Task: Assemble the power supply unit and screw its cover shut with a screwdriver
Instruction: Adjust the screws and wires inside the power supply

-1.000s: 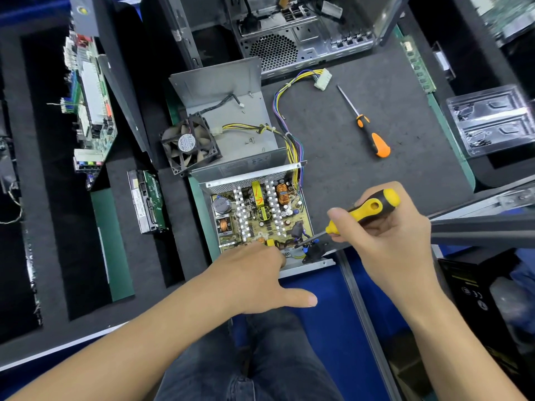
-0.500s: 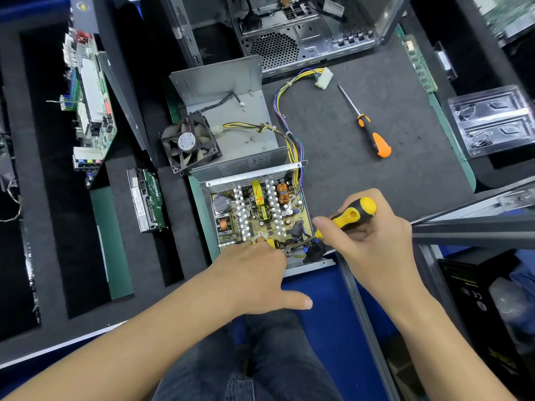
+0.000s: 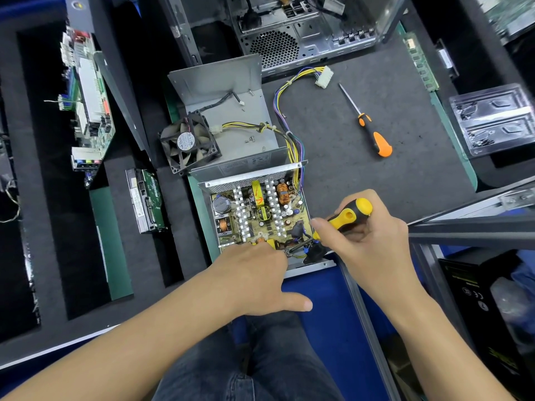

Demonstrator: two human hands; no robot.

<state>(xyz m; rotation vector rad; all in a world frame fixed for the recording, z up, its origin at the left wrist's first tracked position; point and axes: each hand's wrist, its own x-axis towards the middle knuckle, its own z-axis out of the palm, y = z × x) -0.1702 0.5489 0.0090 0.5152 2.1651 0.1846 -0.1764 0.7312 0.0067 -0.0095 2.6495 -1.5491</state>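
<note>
Both hands worked the open power supply unit (image 3: pixel 254 215): right hand (image 3: pixel 367 241) gripped a yellow-black screwdriver (image 3: pixel 344 217) at its 5 o'clock corner, left hand (image 3: pixel 257 279) pressed flat at 6 o'clock

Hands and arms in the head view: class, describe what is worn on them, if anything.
Both forearms are bare, with no sleeves in view. The left hand and right hand wear no gloves, and no rings, watch or wristband show. Below them, dark blue jeans cover the lap.

a dark grey mat (image 3: pixel 341 131) covers the bench, with black foam (image 3: pixel 43 198) at left and blue floor (image 3: pixel 324 287) below.
</note>
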